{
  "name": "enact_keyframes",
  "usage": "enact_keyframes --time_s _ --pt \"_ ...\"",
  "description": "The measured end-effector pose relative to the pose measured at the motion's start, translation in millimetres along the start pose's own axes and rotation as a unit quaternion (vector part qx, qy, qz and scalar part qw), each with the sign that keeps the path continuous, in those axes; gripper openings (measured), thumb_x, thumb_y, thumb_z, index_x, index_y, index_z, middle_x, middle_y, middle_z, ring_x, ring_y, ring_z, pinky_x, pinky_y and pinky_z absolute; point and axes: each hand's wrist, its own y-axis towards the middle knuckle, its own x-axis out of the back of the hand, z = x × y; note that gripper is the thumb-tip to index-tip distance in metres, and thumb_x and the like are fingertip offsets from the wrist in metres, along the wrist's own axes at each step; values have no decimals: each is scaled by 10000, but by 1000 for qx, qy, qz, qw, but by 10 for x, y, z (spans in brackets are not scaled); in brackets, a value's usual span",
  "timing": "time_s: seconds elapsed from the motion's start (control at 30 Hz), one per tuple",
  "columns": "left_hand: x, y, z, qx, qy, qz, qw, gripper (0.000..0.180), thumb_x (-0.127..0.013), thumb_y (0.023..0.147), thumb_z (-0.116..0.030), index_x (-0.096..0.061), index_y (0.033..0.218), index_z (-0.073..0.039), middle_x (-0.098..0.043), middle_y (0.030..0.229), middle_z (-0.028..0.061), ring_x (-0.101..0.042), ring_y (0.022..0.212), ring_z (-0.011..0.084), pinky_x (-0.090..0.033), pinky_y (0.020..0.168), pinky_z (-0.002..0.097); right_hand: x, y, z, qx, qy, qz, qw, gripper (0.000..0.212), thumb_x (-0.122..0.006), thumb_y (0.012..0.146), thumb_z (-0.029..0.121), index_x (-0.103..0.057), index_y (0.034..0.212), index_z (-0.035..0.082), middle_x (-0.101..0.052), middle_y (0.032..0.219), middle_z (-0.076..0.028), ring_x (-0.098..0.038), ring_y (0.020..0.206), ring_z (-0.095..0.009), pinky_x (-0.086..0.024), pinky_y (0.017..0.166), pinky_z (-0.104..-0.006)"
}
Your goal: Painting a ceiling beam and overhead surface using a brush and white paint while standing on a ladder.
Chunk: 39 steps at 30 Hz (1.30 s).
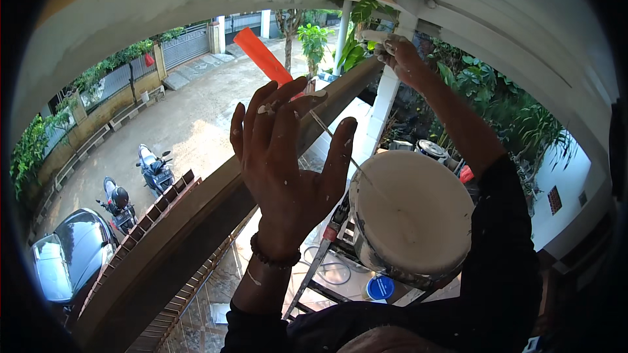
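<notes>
My left hand (280, 147), spotted with white and wearing a beaded bracelet, is raised in front of the long beam. It grips a tool with a bright orange handle (263, 56); the tool's thin pale shaft or edge (360, 171) runs down past my thumb, over the bucket. My right hand (403, 60) is stretched up to the far end of the beam (190, 232). Its fingers are closed around a whitish piece (374, 36) that I cannot make out. Close in front of me stands a wide bucket (358, 248) filled with smooth cream-coloured paste (415, 212).
The bucket rests on a dark metal frame (314, 274) high above the tiled floor. Below it is a blue-lidded pail (380, 287). Spiked fencing (140, 229) runs along the beam. Motorbikes (154, 168) and a car (72, 258) stand lower left. A pale ceiling (497, 33) curves overhead.
</notes>
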Motion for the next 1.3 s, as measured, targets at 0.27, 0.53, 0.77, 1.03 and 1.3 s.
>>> enact_keyframes --time_s 0.27,0.53,0.77,1.03,1.3 --pt "-143 429 -56 -13 -66 30 997 384 -721 918 -259 -616 1154 26 -657 1104 223 -655 1020 371 -525 879 438 -580 138 -20 -31 23 -65 997 134 -527 953 109 -540 1078 65 -608 876 -83 -585 674 -203 -492 594 -367" --pt "-644 1326 20 21 -15 173 985 503 -597 974 -442 -669 1196 3 -700 1160 243 -669 1113 378 -513 985 451 -734 493 151 48 55 44 996 91 -533 941 103 -586 992 51 -586 803 -93 -544 625 -216 -448 545 -368" --pt "-435 1618 -343 -214 110 92 966 236 -674 921 -237 -724 928 -7 -727 929 178 -688 918 338 -551 888 414 -1342 -396 58 92 116 59 987 78 -557 901 49 -552 979 52 -568 770 -73 -533 639 -190 -425 526 -333" --pt "-589 2377 -1078 -375 266 107 882 370 -603 973 -363 -739 987 -19 -745 974 136 -688 959 308 -497 942 479 183 1198 -533 192 -123 -89 970 90 -591 879 100 -624 798 80 -593 682 -82 -645 651 -224 -528 618 -403" --pt "-668 2599 -167 -339 344 161 861 335 -755 827 -407 -753 806 -73 -730 896 128 -653 888 307 -472 883 432 -1439 220 283 -22 146 25 989 172 -487 975 1 -548 1120 -69 -643 915 -209 -694 715 -275 -614 615 -387"
